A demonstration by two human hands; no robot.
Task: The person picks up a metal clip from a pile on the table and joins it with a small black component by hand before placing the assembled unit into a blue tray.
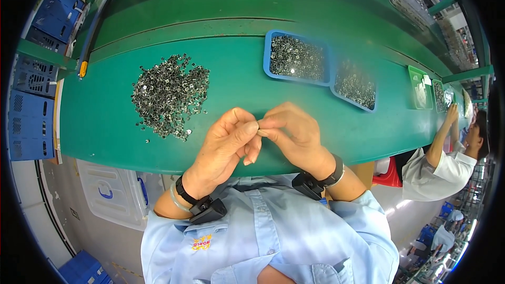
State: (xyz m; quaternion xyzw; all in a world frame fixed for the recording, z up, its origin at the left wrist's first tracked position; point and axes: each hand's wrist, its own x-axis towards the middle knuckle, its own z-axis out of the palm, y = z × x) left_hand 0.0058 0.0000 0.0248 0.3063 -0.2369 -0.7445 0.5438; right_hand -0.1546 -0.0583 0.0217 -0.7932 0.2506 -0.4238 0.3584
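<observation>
Above the near edge of the green table, my left hand (227, 139) and my right hand (295, 132) meet fingertip to fingertip. Both are pinched closed around something tiny that the fingers hide. To the left of my hands lies a loose heap of small dark and shiny metal parts (169, 94), with a few strays around its edge. Beyond my right hand stands a blue tray (267, 55) filled with similar small metal parts. A second blue tray (353, 104), also holding such parts, adjoins it on the right and looks partly hazy.
The green table (231, 63) runs far to the right, where a green tray (415, 89) stands near a seated co-worker (442, 168). Blue crates (31, 126) are stacked at the left. Below the table's left part sits a lidded clear plastic box (108, 192).
</observation>
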